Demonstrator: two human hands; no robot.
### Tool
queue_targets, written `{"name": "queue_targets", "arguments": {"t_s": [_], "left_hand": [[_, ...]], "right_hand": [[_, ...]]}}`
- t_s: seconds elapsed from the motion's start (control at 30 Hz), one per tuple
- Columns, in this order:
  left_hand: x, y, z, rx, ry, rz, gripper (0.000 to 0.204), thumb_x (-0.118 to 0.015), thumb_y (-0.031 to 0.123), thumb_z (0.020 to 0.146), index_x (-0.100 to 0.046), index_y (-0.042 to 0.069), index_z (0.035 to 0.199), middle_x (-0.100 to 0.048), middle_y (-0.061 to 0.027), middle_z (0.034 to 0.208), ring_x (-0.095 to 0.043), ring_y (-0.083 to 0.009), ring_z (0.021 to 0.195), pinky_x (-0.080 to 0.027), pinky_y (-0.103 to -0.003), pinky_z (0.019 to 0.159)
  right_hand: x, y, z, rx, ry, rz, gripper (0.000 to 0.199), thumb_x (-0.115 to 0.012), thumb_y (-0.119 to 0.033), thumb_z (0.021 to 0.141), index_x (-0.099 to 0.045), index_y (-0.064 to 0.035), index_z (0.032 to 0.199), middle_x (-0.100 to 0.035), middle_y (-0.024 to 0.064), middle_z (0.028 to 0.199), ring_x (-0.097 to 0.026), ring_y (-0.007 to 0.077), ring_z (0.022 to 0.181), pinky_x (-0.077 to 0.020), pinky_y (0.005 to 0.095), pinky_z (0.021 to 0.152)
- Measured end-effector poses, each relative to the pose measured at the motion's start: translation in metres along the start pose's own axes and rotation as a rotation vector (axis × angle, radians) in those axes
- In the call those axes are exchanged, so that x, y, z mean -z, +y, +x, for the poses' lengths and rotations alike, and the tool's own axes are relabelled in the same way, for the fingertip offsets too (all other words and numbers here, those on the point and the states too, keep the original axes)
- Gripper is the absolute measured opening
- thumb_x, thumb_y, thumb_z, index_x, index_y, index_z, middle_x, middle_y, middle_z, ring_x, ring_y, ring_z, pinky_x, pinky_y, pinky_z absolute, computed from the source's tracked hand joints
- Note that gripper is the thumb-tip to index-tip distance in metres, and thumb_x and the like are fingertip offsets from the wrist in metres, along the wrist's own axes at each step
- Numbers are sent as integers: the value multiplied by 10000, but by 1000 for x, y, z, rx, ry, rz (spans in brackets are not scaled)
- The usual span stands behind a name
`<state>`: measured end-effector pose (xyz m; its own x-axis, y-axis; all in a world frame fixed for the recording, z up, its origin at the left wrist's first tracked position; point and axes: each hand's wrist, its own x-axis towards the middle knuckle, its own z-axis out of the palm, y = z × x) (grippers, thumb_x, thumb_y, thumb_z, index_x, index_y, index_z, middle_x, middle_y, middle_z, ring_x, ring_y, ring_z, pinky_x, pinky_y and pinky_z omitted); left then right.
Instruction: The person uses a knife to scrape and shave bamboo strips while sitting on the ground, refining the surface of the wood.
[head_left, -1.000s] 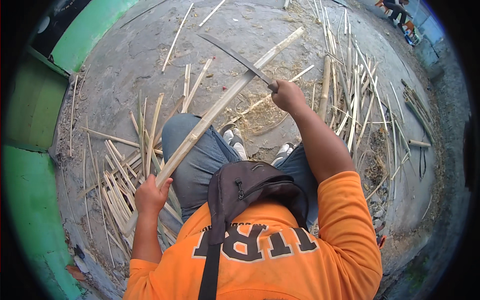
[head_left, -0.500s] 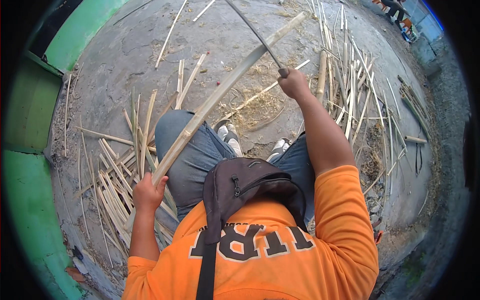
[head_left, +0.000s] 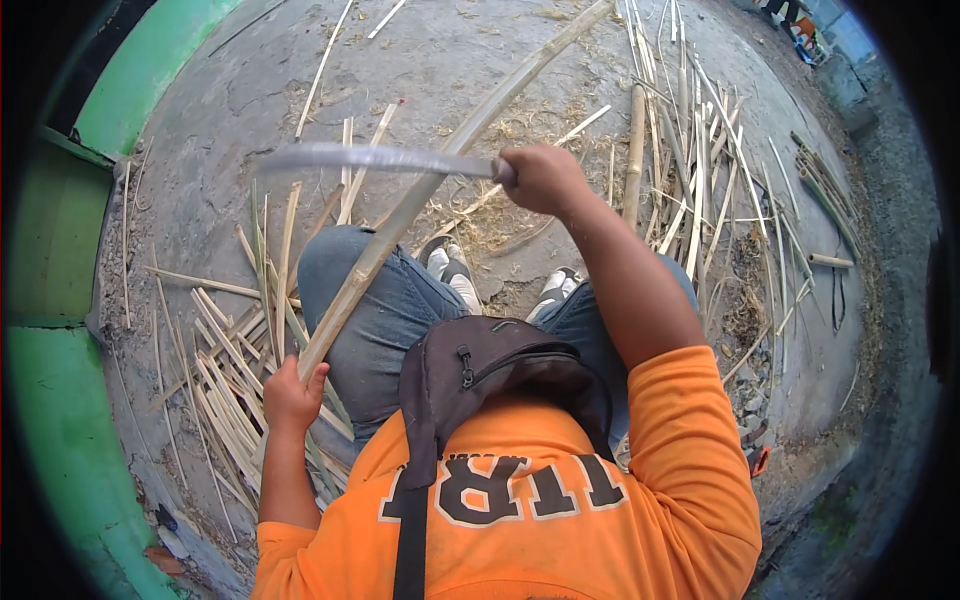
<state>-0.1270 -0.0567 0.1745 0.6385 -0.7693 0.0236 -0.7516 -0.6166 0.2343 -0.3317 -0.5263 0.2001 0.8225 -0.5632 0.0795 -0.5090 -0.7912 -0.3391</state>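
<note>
My left hand [head_left: 293, 393] is closed round the near end of a long split bamboo strip [head_left: 375, 258]. The strip slants up to the right, past my left knee, to the far edge of the view. In my right hand [head_left: 545, 180] is the handle of a machete [head_left: 390, 160], its long blade pointing left. The blade crosses over the strip around its middle and is blurred; whether the two touch I cannot tell.
Many split bamboo strips [head_left: 225, 400] lie in a pile by my left leg. More strips [head_left: 700, 170] and a thick bamboo pole [head_left: 635, 160] lie at the right. Shavings [head_left: 490, 215] litter the concrete ahead of my shoes [head_left: 455, 275]. A green wall [head_left: 65, 430] stands at the left.
My right hand has moved left and slightly nearer me. The machete has swung from pointing up and away to lying nearly level, pointing left across the strip. My left hand has hardly moved.
</note>
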Motion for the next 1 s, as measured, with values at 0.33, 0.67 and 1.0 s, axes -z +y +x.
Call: {"name": "queue_targets", "arguments": {"t_s": [0.33,0.67,1.0], "left_hand": [[-3,0,5,-22,15,-22,689,-609,684,952,-555,13,807,-632,-267,716,-650,-521,741,-507,-571,628],[-8,-6,5,0,-69,-194,699,-588,688,967,-600,-1,853,-652,-277,744,-656,-526,758,-507,-557,639],[2,-1,2,57,-127,-202,689,-581,675,980,-618,-4,869,-657,-272,749,-665,-516,785,-513,-546,652]], "right_hand": [[-3,62,2,-379,243,293,279,-717,-290,884,-753,-118,1102,-759,199,1029,-726,389,979,-565,460,877],[1,7,4,64,83,174,168,-625,-234,930,-701,-91,885,-682,201,796,-657,447,760,-533,534,718],[-15,7,0,-73,127,138,169,-663,-299,918,-741,-152,948,-733,168,892,-706,405,866,-566,513,770]]}}
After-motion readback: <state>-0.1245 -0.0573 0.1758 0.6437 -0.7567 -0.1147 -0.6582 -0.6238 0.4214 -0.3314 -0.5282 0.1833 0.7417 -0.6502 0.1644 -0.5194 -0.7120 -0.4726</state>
